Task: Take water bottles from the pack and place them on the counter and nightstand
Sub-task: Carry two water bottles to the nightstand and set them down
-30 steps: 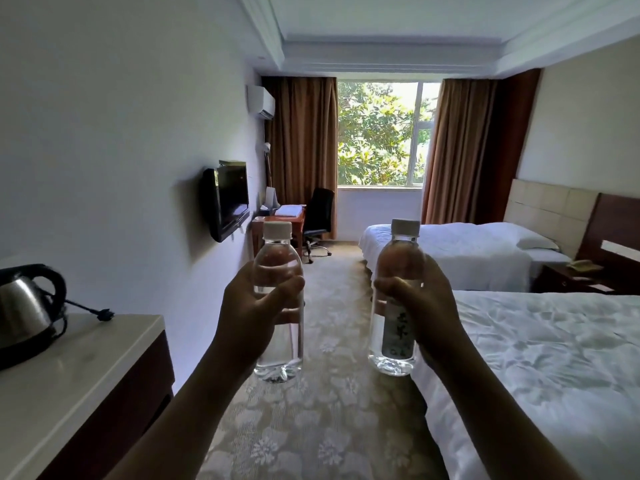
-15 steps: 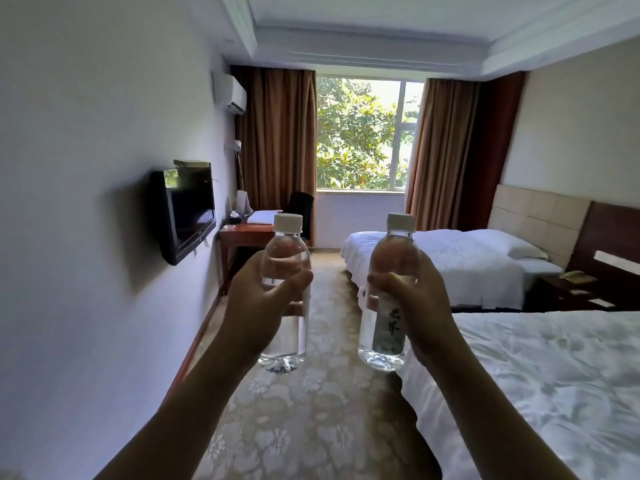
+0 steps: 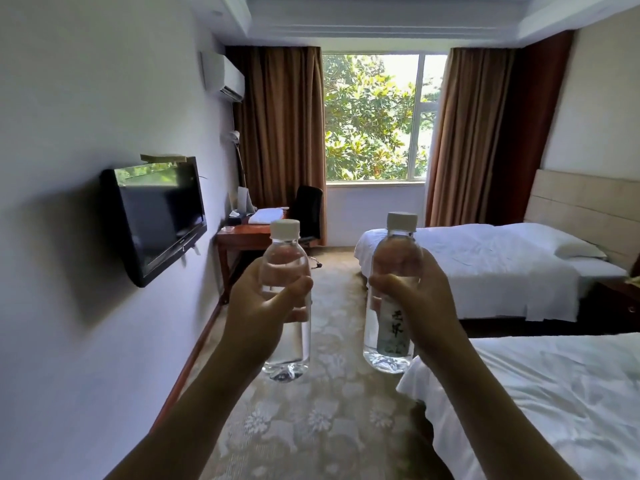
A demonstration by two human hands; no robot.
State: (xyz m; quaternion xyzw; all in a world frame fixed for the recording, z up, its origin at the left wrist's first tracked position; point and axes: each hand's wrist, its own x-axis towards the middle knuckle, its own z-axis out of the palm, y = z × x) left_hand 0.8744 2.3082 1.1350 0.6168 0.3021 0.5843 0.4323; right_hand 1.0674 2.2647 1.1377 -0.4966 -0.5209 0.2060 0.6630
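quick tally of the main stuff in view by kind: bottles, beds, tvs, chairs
water bottles: 2, one in the left hand at, one in the right hand at
beds: 2, near and far
tvs: 1
chairs: 1
total: 6

My left hand point(image 3: 258, 315) and right hand point(image 3: 420, 308) each hold a bottle upright at mid-frame, left bottle point(image 3: 285, 299) beside right bottle point(image 3: 393, 292). A television point(image 3: 156, 216) hangs at left, beds point(image 3: 485, 258) lie at right, a window point(image 3: 374, 116) stands behind.
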